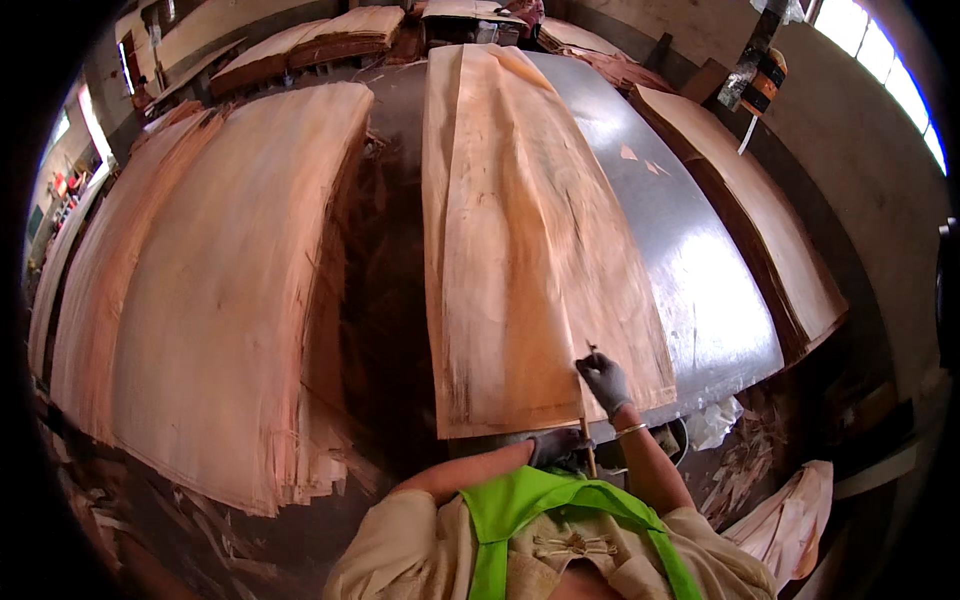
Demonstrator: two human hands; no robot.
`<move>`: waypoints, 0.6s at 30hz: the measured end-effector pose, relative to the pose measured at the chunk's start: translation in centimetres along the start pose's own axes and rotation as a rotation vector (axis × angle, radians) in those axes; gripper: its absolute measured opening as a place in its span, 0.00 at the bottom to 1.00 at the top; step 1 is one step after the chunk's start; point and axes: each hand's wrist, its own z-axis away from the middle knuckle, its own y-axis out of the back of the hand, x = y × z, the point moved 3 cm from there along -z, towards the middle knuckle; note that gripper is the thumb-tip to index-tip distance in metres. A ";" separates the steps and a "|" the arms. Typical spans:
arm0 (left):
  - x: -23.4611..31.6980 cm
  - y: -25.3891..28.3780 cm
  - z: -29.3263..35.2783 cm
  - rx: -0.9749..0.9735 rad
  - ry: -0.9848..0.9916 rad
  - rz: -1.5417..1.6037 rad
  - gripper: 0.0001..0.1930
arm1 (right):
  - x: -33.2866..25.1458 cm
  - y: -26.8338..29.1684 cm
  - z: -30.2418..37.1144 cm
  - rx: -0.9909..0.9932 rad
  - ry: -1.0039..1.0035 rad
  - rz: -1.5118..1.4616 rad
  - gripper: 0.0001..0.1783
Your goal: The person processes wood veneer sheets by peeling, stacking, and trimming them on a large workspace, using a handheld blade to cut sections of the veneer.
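Note:
A long sheet of wood veneer (500, 260), creased and raised along its middle, lies on a smooth grey table (705, 290) before me. My right hand (604, 382), in a grey glove, is closed above the sheet's near end. A small dark tip sticks out past its fingers, too small to name. My left hand (560, 448), in a dark glove, is low at the table's near edge, beside a narrow light-brown strip (588, 448). Its fingers are mostly hidden, so I cannot tell if it grips the strip.
Tall veneer stacks stand left (220, 290) and right (755, 220) of the table; another stack (310, 45) is farther back. Veneer scraps (745, 470) litter the lower right, near crumpled clear plastic (713, 424). A post (752, 60) with a dark-and-orange roll rises at the right. Another person (526, 12) is at the far end.

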 end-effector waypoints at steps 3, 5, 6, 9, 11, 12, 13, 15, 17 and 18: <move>3.2 -1.7 0.8 -0.057 -0.392 -0.414 0.12 | 2.5 0.4 3.1 -0.085 -0.178 0.036 0.19; 4.3 -2.8 0.4 -0.084 -0.249 -0.370 0.11 | 3.1 -0.2 4.3 -0.135 -0.307 -0.173 0.16; 4.6 -3.0 0.5 -0.101 -0.237 -0.362 0.11 | 2.7 0.2 4.2 -0.140 -0.323 -0.172 0.15; 5.3 -2.8 3.3 -0.181 -0.252 -0.002 0.13 | 1.0 2.5 2.9 -0.176 -0.284 -0.238 0.13; 5.3 -0.8 4.7 -0.036 -0.259 -0.155 0.14 | -1.7 5.9 2.0 -0.158 -0.273 -0.236 0.14; 4.7 0.4 5.6 0.043 -0.258 -0.227 0.15 | -2.7 7.8 1.1 -0.155 -0.250 -0.177 0.15; 3.8 1.9 6.5 0.085 -0.285 -0.259 0.15 | -3.1 10.4 0.1 -0.154 -0.230 -0.097 0.16; 0.6 5.5 8.1 0.122 -0.448 -0.475 0.17 | -6.9 15.3 -3.1 -0.094 -0.201 0.136 0.16; -3.4 8.4 9.8 0.193 -0.527 -0.371 0.21 | -13.8 19.0 -4.7 -0.040 -0.214 0.172 0.17; -4.0 7.4 11.3 0.232 -0.391 0.056 0.22 | -15.6 21.5 -4.4 -0.063 -0.188 0.087 0.18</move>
